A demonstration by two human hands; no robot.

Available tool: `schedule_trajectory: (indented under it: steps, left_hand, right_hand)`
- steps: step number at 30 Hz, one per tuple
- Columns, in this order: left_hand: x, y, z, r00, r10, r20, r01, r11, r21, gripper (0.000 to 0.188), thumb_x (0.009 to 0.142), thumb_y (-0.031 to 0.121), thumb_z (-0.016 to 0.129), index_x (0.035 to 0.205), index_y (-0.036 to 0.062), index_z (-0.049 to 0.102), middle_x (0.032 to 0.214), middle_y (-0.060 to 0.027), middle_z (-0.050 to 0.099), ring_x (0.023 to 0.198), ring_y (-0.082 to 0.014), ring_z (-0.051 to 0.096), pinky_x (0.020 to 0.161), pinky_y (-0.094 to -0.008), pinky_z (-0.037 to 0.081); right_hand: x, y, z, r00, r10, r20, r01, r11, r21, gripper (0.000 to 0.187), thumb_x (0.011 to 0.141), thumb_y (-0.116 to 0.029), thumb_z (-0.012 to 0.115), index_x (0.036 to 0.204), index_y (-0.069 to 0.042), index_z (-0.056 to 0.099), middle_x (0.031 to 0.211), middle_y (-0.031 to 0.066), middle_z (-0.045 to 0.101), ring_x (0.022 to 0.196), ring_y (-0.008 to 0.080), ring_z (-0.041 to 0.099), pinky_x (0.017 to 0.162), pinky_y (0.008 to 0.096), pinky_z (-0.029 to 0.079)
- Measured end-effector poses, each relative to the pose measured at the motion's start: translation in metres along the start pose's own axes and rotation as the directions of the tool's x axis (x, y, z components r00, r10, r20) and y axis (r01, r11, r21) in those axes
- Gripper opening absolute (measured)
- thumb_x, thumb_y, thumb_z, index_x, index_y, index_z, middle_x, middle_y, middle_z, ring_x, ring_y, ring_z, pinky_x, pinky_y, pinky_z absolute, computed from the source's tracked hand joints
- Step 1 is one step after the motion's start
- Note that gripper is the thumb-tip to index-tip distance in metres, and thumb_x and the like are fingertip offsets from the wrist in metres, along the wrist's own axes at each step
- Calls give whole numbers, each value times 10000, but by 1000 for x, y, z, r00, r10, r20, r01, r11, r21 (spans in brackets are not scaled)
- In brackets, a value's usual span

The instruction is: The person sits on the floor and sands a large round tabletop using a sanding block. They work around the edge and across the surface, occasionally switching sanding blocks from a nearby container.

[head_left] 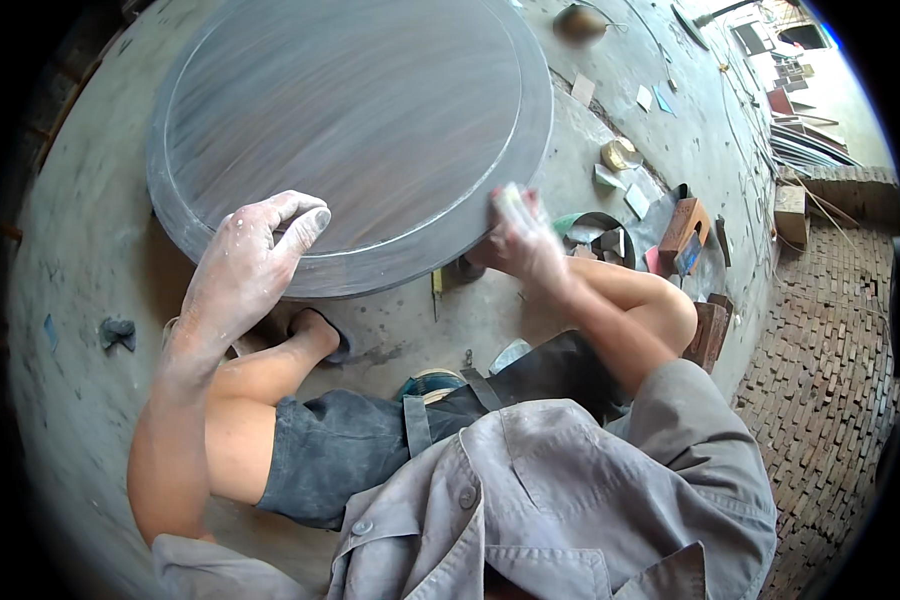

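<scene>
A large round grey disc [350, 110], its top streaked and ringed by a thin pale line near the rim, lies in front of me. My left hand [245, 255], coated in pale dust, is raised by the disc's near left edge. Its fingers are curled in toward the thumb, and nothing shows between them. At the near right rim, my right hand [530, 240] is smeared by motion. Its fingers look bent against the edge, around something pale with a bit of red that is too blurred to name.
On the right lie a roll of tape [620, 154], a green band [595, 222], a brown block-like object [682, 235] and paper scraps. A yellow-handled tool [437, 285] is below the disc. A dark crumpled lump [118, 334] lies left. A brick wall [820, 370] borders the floor.
</scene>
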State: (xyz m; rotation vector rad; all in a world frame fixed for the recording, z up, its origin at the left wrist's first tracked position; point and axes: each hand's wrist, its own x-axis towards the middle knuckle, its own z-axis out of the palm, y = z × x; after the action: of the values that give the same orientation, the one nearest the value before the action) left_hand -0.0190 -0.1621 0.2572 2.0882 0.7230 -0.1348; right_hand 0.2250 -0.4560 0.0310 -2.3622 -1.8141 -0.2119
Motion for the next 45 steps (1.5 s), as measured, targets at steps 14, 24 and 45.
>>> schedule_trajectory:
  steps: [14,24,45]
  left_hand:
    - [2,-9,5,999,35,-38,-36,999,-39,342,1007,291,602,1120,-23,679,877,-122,685,819,-172,613,788,-322,485]
    - [2,-3,8,996,88,20,-88,996,-16,307,1035,216,573,1180,-33,678,1018,-114,739,946,-159,661,889,-306,504]
    - [5,-7,15,999,31,38,-26,993,-119,327,1052,225,567,1205,-47,664,1038,-117,731,986,-162,660,936,-314,516]
  right_hand:
    - [38,-12,3,958,259,-126,-250,965,82,460,926,-113,497,1330,105,514,1355,283,543,1321,450,477,1165,524,317]
    - [31,-33,-3,854,488,-182,-440,863,249,497,935,-163,549,1368,79,514,1478,278,459,1414,418,399,1186,523,289]
    - [23,-69,25,336,940,-61,-458,220,861,439,1036,-116,433,1447,36,435,1416,287,517,1356,374,489,1115,370,384]
